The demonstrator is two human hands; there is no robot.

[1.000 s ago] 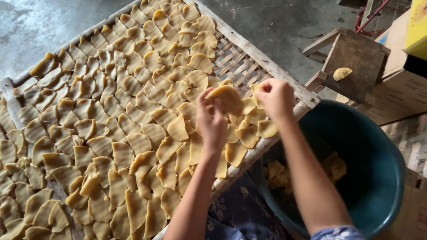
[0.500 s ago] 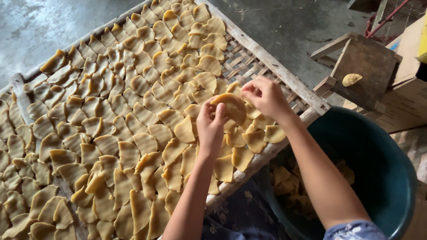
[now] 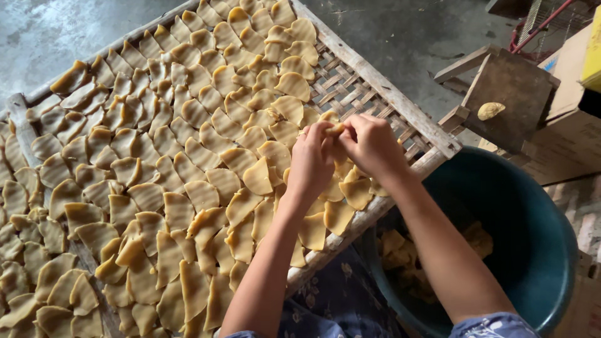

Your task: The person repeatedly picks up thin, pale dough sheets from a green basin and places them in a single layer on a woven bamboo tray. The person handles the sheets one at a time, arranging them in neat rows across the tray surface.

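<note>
Both hands meet above the near right corner of the woven rack (image 3: pixel 375 81). The left hand (image 3: pixel 311 164) and right hand (image 3: pixel 374 145) pinch 1 yellow slice (image 3: pixel 335 129) between them, fingers pressed together on its edges; only a small part of it shows between the fingertips. Whether it is a single slice or several stuck together cannot be told.

Under and left of the fingers the rack is covered with overlapping slices (image 3: pixel 188 156), thin, flat, mostly fan-shaped. A bare patch of weave lies just beyond the fingers. Below and right of the right hand stands a teal tub (image 3: pixel 532 206) with more yellow pieces (image 3: pixel 400 247) at its bottom. Farther right a wooden stool (image 3: pixel 510 84) carries 1 pale lump (image 3: pixel 490 111).

The slice looks light, soft and pliable, likely a bit tacky, and thin enough to tear. It seems best held at the rim with fingertips from both sides, peeled gently, not pulled hard.
</note>
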